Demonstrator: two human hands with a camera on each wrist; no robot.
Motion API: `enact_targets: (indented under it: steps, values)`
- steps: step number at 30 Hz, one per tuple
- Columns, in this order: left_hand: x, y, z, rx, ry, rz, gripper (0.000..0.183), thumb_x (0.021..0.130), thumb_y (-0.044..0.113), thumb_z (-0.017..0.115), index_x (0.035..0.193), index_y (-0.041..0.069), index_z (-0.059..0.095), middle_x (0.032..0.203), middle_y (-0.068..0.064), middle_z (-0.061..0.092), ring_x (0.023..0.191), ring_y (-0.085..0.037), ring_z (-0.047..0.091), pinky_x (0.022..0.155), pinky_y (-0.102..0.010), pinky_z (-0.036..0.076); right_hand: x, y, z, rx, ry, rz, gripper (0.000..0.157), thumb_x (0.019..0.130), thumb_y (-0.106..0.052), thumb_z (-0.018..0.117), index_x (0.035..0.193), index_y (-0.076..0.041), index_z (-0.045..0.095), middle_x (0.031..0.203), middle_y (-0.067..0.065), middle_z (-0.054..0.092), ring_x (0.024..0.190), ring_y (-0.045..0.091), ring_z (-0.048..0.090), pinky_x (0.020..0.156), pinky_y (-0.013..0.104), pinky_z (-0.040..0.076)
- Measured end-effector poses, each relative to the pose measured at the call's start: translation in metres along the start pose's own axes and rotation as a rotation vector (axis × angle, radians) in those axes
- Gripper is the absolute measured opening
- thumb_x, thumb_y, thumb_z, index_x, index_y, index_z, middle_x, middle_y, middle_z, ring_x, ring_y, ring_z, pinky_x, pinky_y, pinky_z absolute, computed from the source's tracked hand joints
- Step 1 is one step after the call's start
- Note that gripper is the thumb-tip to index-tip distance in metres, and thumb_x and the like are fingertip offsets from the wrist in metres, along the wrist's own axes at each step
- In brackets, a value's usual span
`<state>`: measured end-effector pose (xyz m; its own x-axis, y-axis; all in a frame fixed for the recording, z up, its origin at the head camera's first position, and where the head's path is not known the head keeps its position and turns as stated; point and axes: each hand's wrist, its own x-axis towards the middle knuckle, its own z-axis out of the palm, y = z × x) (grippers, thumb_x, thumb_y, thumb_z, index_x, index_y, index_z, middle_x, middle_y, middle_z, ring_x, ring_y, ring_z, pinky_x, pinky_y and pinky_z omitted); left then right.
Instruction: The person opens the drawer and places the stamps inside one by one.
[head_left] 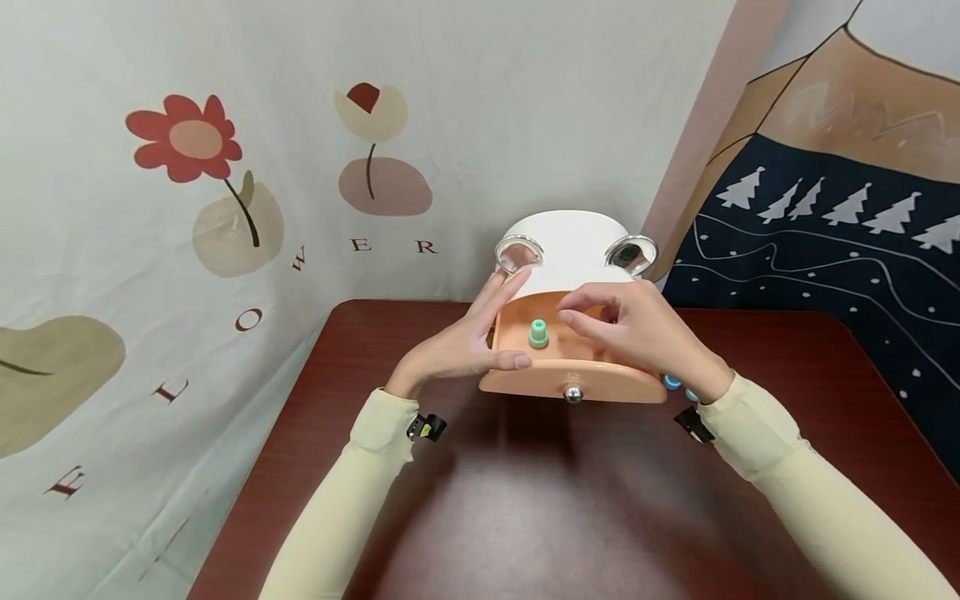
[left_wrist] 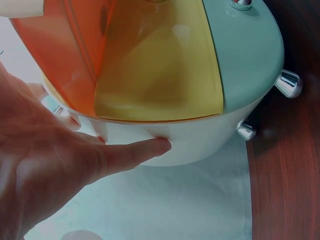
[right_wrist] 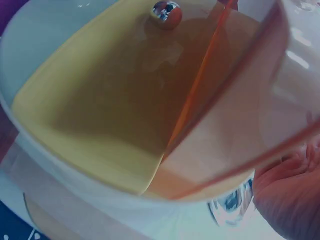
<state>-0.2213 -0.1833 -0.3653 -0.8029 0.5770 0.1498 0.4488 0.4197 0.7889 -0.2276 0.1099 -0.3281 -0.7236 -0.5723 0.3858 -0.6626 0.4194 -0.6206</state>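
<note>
Left hand (head_left: 472, 337), centre of the head view: fingers spread, thumb at the drawer's front edge, fingers along the case's white side. Right hand (head_left: 633, 321), right of centre, above the drawer: fingers curled, thumb and forefinger tips close together; whether anything was pinched between them could not be told.

Drawer (head_left: 615, 383), orange, one, between the hands: pulled out, curved front, silver knob (head_left: 573, 393) at its middle. Green piece (head_left: 538, 334), small, stepped, one: stood upright inside the drawer, toward its left side, near the left thumb and apart from the right fingertips.

Case (head_left: 567, 242), white, rounded, behind the drawer, with round silver pieces (head_left: 633, 255) at its two upper sides. The left wrist view showed a yellow drawer (left_wrist: 160, 75) at its centre, a green drawer (left_wrist: 250, 50) at upper right and silver legs (left_wrist: 289, 84) at the right.

Blue pieces (head_left: 672, 382), beside the right wrist, partly hidden. Table (head_left: 480, 517), dark red-brown, lower centre, beneath all. Sleeves (head_left: 352, 492), pale yellow, lower left and lower right.

Cloth (head_left: 300, 50), pale, upper left, printed with flowers and letters; dark blue panel (head_left: 795, 250) with white trees, far right.
</note>
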Motion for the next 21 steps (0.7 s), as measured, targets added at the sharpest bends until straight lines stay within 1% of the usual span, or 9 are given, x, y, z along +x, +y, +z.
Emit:
enact_targets:
  steps: [4, 7, 10, 14, 17, 21]
  values:
    - [-0.001, 0.000, 0.001, -0.006, -0.003, -0.011, 0.119, 0.084, 0.080, 0.076, 0.175, 0.047, 0.007, 0.180, 0.005, -0.011, 0.163, -0.011, -0.016, 0.128, -0.064, 0.016, -0.015, 0.006, -0.003, -0.021, 0.080, -0.011, 0.011, 0.101, -0.017, 0.083, 0.112, -0.018, 0.085, 0.085, -0.011, 0.073, 0.065, 0.013, 0.055, 0.057, 0.027, 0.045]
    - [-0.002, 0.000, 0.001, -0.007, 0.005, -0.025, 0.121, 0.082, 0.083, 0.075, 0.175, 0.048, 0.007, 0.180, 0.005, -0.011, 0.163, -0.011, -0.016, 0.127, -0.065, 0.018, -0.024, 0.008, -0.004, -0.015, 0.118, -0.007, 0.013, 0.100, -0.016, 0.084, 0.113, -0.018, 0.085, 0.079, -0.012, 0.068, 0.069, 0.012, 0.057, 0.059, 0.027, 0.046]
    - [-0.004, 0.000, 0.000, -0.008, 0.005, -0.035, 0.122, 0.080, 0.085, 0.075, 0.174, 0.049, 0.006, 0.180, 0.006, -0.011, 0.162, -0.008, -0.016, 0.126, -0.066, 0.020, -0.034, 0.010, -0.004, -0.021, 0.158, 0.000, 0.016, 0.099, -0.015, 0.084, 0.115, -0.018, 0.084, 0.081, -0.013, 0.068, 0.071, 0.012, 0.058, 0.060, 0.027, 0.047]
    - [-0.004, 0.000, 0.001, -0.007, -0.006, -0.028, 0.121, 0.082, 0.086, 0.074, 0.174, 0.049, 0.004, 0.180, 0.009, -0.012, 0.161, -0.005, -0.017, 0.126, -0.066, 0.020, -0.051, 0.012, -0.006, -0.037, 0.223, 0.023, 0.017, 0.098, -0.011, 0.084, 0.114, -0.017, 0.084, 0.080, -0.012, 0.066, 0.070, 0.012, 0.057, 0.059, 0.026, 0.046]
    - [-0.002, 0.000, 0.001, -0.005, -0.003, -0.024, 0.121, 0.082, 0.087, 0.072, 0.174, 0.049, 0.004, 0.180, 0.009, -0.012, 0.161, -0.004, -0.017, 0.126, -0.067, 0.020, -0.061, 0.015, -0.008, -0.042, 0.260, 0.041, 0.018, 0.097, -0.009, 0.083, 0.114, -0.016, 0.083, 0.080, -0.010, 0.064, 0.070, 0.012, 0.056, 0.059, 0.025, 0.046]
    - [0.001, -0.001, 0.002, -0.001, -0.001, -0.025, 0.122, 0.081, 0.090, 0.070, 0.174, 0.050, 0.003, 0.179, 0.010, -0.011, 0.161, -0.004, -0.016, 0.125, -0.066, 0.023, -0.076, 0.022, -0.009, -0.048, 0.296, 0.065, 0.021, 0.097, -0.007, 0.084, 0.115, -0.016, 0.083, 0.085, -0.009, 0.067, 0.072, 0.012, 0.057, 0.061, 0.022, 0.048]
